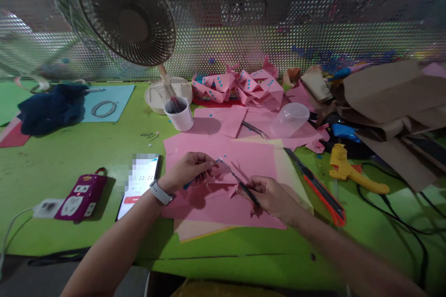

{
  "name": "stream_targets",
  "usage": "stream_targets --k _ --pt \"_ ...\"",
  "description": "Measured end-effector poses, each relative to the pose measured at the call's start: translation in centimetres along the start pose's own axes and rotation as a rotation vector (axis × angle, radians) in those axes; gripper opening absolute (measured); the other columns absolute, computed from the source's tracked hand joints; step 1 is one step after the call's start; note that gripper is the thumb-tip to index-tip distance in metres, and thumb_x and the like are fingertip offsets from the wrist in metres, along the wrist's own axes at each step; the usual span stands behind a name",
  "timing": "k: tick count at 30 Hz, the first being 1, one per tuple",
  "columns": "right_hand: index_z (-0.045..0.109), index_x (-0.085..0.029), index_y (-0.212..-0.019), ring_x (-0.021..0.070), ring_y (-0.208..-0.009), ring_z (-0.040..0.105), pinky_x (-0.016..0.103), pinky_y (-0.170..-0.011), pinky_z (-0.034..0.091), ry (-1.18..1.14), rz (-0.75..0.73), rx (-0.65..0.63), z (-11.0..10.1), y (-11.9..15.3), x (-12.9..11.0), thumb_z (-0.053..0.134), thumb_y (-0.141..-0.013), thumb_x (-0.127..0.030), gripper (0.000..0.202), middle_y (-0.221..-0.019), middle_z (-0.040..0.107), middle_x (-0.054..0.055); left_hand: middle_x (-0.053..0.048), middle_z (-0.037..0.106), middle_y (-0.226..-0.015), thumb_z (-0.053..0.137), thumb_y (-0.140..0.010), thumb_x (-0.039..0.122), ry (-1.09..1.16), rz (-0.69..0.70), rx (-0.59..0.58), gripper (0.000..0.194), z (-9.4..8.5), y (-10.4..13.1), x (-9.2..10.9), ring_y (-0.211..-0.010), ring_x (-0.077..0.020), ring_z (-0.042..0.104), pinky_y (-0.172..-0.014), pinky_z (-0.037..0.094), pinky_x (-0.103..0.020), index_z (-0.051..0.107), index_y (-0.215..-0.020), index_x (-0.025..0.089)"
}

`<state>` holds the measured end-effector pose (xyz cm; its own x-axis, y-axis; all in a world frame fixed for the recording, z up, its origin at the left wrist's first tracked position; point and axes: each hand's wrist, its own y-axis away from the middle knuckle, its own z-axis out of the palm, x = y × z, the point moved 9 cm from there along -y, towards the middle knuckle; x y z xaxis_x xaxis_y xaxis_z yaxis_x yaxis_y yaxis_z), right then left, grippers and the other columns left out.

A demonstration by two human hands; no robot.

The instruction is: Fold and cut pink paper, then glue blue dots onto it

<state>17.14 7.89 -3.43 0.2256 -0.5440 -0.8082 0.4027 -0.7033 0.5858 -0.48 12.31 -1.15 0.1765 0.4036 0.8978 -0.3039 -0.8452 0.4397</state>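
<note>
Tweezers [240, 182], apparently, in the right hand [270, 197] above pink paper [251, 160] on a green table [135, 144].

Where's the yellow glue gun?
In the head view, the yellow glue gun lies on the right side of the green table, just right of the orange-and-black cutter.

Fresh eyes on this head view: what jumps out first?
Probably the big round fan at the upper left, standing over the green table. Next, the folded pink paper pieces with blue dots at the back, near the perforated metal screen. Then the yellow glue gun at the right, bright against the green, with the orange-and-black cutter to its left.
</note>
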Motion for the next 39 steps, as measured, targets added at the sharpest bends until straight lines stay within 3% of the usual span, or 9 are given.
stream_targets --k 4,10,15,17,21,24,29,39 --pt "0.061 -0.017 -0.082 0.0077 -0.042 0.055 0.020 -0.040 0.042 -0.038 -0.046 -0.054 0.2 0.1 -0.4 0.078 -0.068 -0.051 0.040 -0.057 0.058 -0.006 -0.001 0.067 -0.066 0.067 -0.082 0.039 0.051 0.037 0.019 0.024 -0.2 0.2 0.6 -0.048 -0.0066 0.057 -0.046 0.042 -0.017 0.065 -0.082 0.015" --pt "0.054 -0.018 -0.074 0.0076 -0.045 0.054 0.023 -0.048 0.047 -0.052 -0.035 -0.087 1.0 0.7 -1.2 0.083 -0.060 -0.049 0.045 -0.060 0.057 -0.006 -0.004 0.069 -0.068 0.069 -0.081 0.044 0.089 0.076 0.000 0.031 0.1 0.3 1.0 -0.049 -0.0072 0.057 -0.048 0.043 -0.018 0.065 -0.087 0.013" --pt "0.054 -0.019 -0.078 0.0090 -0.048 0.053 0.021 -0.043 0.039 -0.078 -0.136 -0.025 0.4 0.6 -2.0 0.079 -0.066 -0.050 0.042 -0.058 0.058 -0.004 -0.003 0.069 -0.068 0.068 -0.081 0.047 0.082 0.162 -0.012 0.035 0.4 0.7 2.0 -0.048 -0.0070 0.057 -0.045 0.041 -0.017 0.063 -0.086 0.013" --pt "0.053 -0.019 -0.084 0.0097 -0.052 0.056 0.021 -0.044 0.040 -0.151 -0.216 0.022 -0.3 0.6 -2.5 0.079 -0.069 -0.049 0.042 -0.064 0.061 -0.002 -0.003 0.068 -0.067 0.067 -0.082 0.048 0.044 0.194 -0.025 0.035 0.9 1.2 2.5 -0.048 -0.0073 0.057 -0.043 0.040 -0.017 0.064 -0.086 0.013" --pt "0.047 -0.023 -0.094 0.0103 -0.055 0.058 0.026 -0.050 0.051 -0.298 -0.289 0.069 -1.2 0.7 -3.2 0.087 -0.057 -0.039 0.056 -0.080 0.064 -0.002 -0.002 0.065 -0.064 0.063 -0.085 0.047 -0.079 0.230 -0.090 0.034 2.5 2.2 3.0 -0.049 -0.0080 0.056 -0.042 0.040 -0.017 0.065 -0.087 0.013" --pt "0.042 -0.026 -0.101 0.0093 -0.050 0.056 0.023 -0.041 0.049 -0.295 -0.275 0.095 -1.5 1.1 -3.5 0.089 -0.053 -0.033 0.068 -0.077 0.060 -0.005 -0.001 0.062 -0.059 0.061 -0.087 0.043 -0.148 0.252 -0.107 0.030 3.3 2.5 3.0 -0.049 -0.0082 0.056 -0.044 0.041 -0.018 0.066 -0.087 0.013" --pt "0.033 -0.030 -0.128 0.0080 -0.047 0.056 0.019 -0.034 0.044 -0.239 -0.316 0.078 -1.4 1.9 -4.2 0.082 -0.064 -0.036 0.081 -0.082 0.059 -0.005 0.001 0.060 -0.057 0.059 -0.089 0.037 -0.191 0.277 -0.118 0.024 3.9 2.6 3.1 -0.046 -0.0075 0.053 -0.044 0.040 -0.018 0.067 -0.088 0.014" --pt "0.036 -0.029 -0.124 0.0043 -0.048 0.049 0.018 -0.040 0.046 -0.185 -0.375 0.036 -0.7 2.1 -4.6 0.083 -0.062 -0.031 0.078 -0.087 0.058 -0.005 -0.001 0.065 -0.065 0.056 -0.090 0.031 -0.266 0.333 -0.280 0.019 6.3 3.2 3.0 -0.054 -0.0083 0.059 -0.051 0.045 -0.017 0.067 -0.088 0.014"
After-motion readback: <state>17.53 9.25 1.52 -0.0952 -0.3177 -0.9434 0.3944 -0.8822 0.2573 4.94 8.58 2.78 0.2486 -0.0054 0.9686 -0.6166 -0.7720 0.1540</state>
